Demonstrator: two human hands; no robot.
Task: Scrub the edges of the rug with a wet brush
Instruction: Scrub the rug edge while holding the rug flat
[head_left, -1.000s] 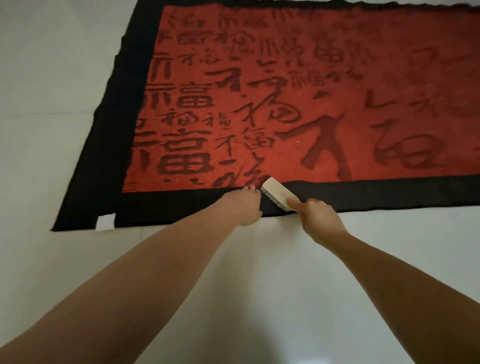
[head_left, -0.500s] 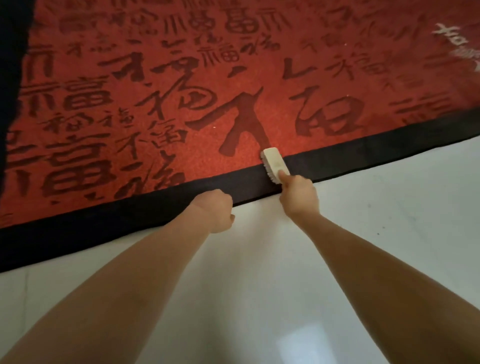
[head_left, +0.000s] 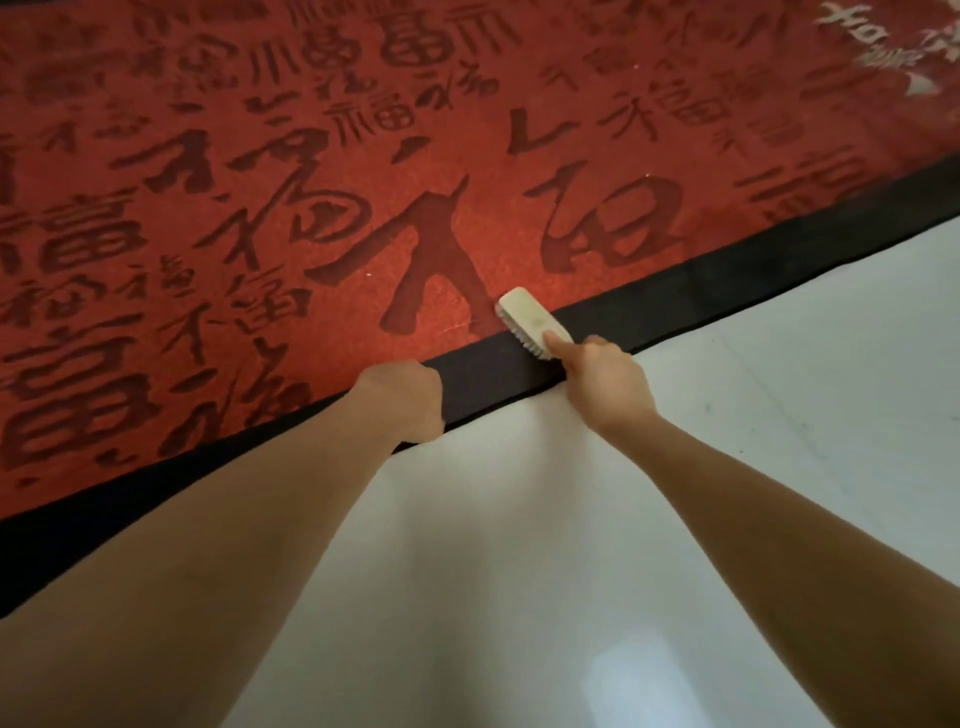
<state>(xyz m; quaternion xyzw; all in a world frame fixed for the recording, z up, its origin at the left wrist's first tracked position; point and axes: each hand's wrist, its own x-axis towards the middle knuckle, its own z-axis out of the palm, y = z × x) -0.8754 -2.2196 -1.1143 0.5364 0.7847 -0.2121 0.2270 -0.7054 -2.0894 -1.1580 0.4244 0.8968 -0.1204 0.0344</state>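
Right hand (head_left: 605, 382) clamped on brush (head_left: 532, 322), shifted rightward along rug (head_left: 363, 218) near black border (head_left: 493, 371); left hand (head_left: 405, 397) fisted on border behind, following; edge scrubbing progressing.

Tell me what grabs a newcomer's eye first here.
The red rug with dark calligraphy fills the upper frame, its black border running diagonally against the white floor. At centre, the right hand holds a pale brush on that border; the left hand rests on the edge beside it.

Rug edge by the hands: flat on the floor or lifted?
Flat, as far as visible: the rug border runs straight along the floor. Under the left hand, cannot tell.
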